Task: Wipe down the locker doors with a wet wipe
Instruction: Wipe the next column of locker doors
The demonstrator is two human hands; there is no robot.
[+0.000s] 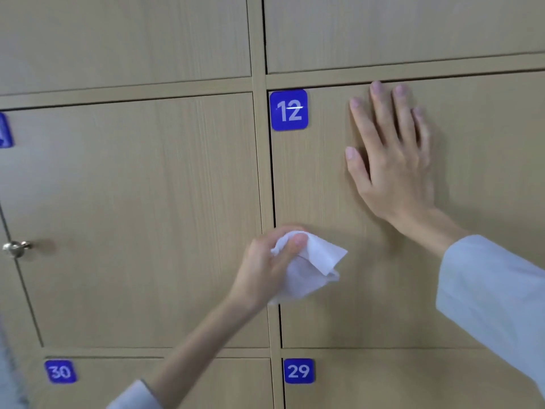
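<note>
Light wooden locker doors fill the view. The door with the blue tag "12" (288, 110) takes up the centre right (339, 314). My right hand (392, 160) lies flat on that door near its top, fingers straight and spread. My left hand (269, 264) grips a crumpled white wet wipe (312, 267) at the door's left edge, about halfway down. The wipe hangs from my fingers against the wood.
The neighbouring door on the left (132, 216) has a small metal knob (16, 247) at its left side. Below are doors tagged "30" (60, 371) and "29" (298, 371). More doors sit in the row above. Narrow wooden frame strips separate all doors.
</note>
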